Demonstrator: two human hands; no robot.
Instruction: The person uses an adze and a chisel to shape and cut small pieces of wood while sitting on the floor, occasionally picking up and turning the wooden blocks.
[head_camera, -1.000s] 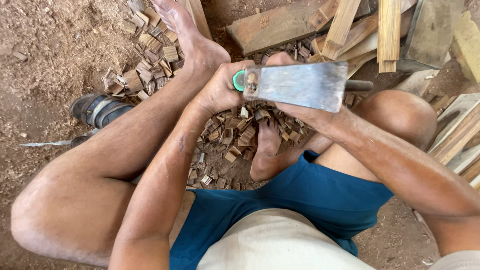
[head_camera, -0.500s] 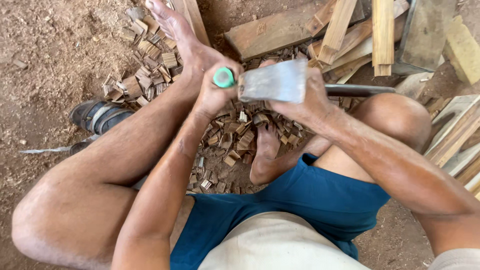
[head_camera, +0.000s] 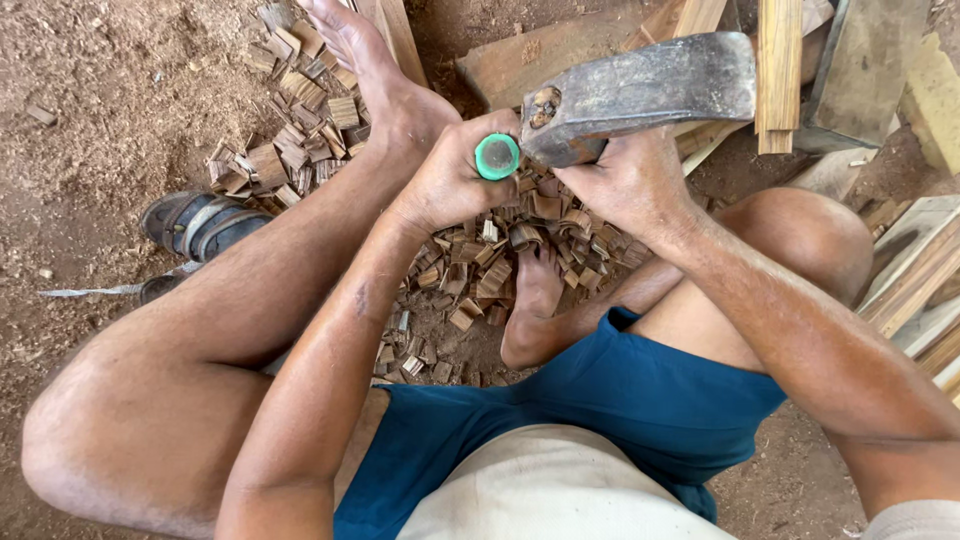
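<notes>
A dark sandal (head_camera: 195, 222) lies on the dirt ground (head_camera: 90, 110), well to the left of the pile of small wood chips (head_camera: 500, 250). The bare left leg runs up past the sandal, its foot (head_camera: 365, 60) stretched out beyond the pile's far left edge. Above the pile, the left hand (head_camera: 450, 180) is clenched into a fist around a handle with a green end cap (head_camera: 497, 156), forearm angled up from the lower left. Just right of it, the heavy grey chopping blade (head_camera: 640, 95) hangs over the pile, lying nearly level with its broad side facing up. The right hand (head_camera: 630, 185) grips underneath the blade, fingers curled tight, wrist bent and forearm coming in from the lower right. The right foot (head_camera: 535, 295) rests at the near edge of the pile. Beyond the pile to the right, wooden planks (head_camera: 780, 70) are stacked.
</notes>
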